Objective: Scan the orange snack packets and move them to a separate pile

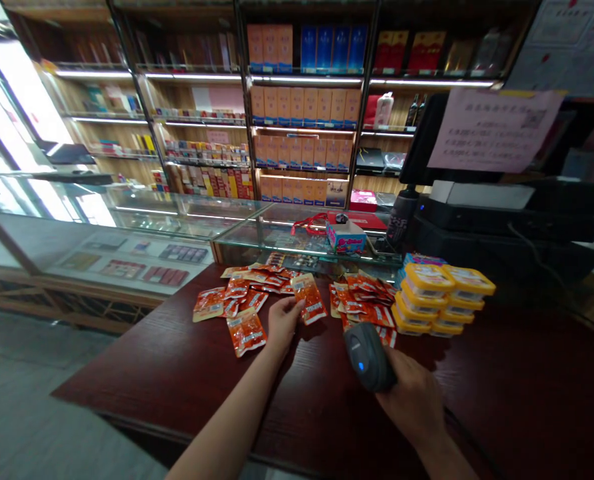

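My left hand (283,325) pinches the edge of an orange snack packet (309,299) just above the dark wooden counter (307,400). In my right hand (411,393) is a dark barcode scanner (369,357) with a blue light on top, its head toward the packets. A loose pile of similar orange packets (237,285) spreads to the left of my left hand, one packet (247,331) lying nearest to it. Beyond the scanner lies a second pile of packets (361,297), partly hidden by the scanner head.
Stacked yellow tubs (427,300) stand right of the second pile. Behind are a glass display case (237,230), a small blue-pink box (347,237) and a monitor (421,140) with a pink paper sheet (497,130). The scanner's cable (469,437) trails right. Stocked shelves line the wall.
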### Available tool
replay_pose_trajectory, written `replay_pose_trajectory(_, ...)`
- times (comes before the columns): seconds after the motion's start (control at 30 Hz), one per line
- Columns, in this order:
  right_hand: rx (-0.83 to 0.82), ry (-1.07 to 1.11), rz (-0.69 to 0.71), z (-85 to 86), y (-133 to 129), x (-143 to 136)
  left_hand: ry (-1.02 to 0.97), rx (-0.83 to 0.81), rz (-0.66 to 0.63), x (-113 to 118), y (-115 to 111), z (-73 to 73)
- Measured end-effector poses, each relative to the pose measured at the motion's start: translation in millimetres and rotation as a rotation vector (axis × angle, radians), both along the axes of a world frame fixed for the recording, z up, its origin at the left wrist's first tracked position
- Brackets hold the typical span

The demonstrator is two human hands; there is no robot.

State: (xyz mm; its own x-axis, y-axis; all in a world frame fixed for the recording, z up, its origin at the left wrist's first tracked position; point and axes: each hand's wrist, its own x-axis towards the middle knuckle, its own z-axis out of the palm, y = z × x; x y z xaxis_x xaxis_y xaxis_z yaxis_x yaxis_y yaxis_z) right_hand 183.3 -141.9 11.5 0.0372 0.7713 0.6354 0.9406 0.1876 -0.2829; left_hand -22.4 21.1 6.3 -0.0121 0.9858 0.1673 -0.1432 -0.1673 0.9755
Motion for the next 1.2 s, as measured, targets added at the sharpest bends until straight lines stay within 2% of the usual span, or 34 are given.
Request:
replay_pose_trajectory(0.13,0.062,-0.043,-0.008,-3.2,1,2,-0.160,-0.105,-0.158,18,-2,17.5)
replay_pose_trajectory(0.23,0.089,-0.027,-0.004,-2.8,0,3,-0.146,-0.204,-0.207,40,4,29.3)
replay_pose_trajectory(0.4,0.056,0.004,-0.024,-7.3,0,7,0.102,-0.283,-0.107,76,24,36.9)
replay_pose_trajectory(0.57,0.063,0.031,-0.038,-12.3,2,10,0.218,-0.284,-0.080,96,36,29.7)
replay_pose_trajectory(0.7,0.042,0.038,-0.047,-11.6,3,9,0.577,-0.152,0.074,91,38,18.7)
replay_pose_trajectory(0.77,0.038,0.044,-0.049,-11.5,3,9,0.703,-0.055,0.109,83,34,14.5)
replay_pose_trajectory(1.0,0.042,0.072,-0.052,-8.9,3,10,0.543,0.112,0.030,51,-6,13.4)
replay_pose_trajectory(1.2,0.021,0.225,-0.112,19.9,-3,13,0.507,0.131,0.055,29,-29,7.1)
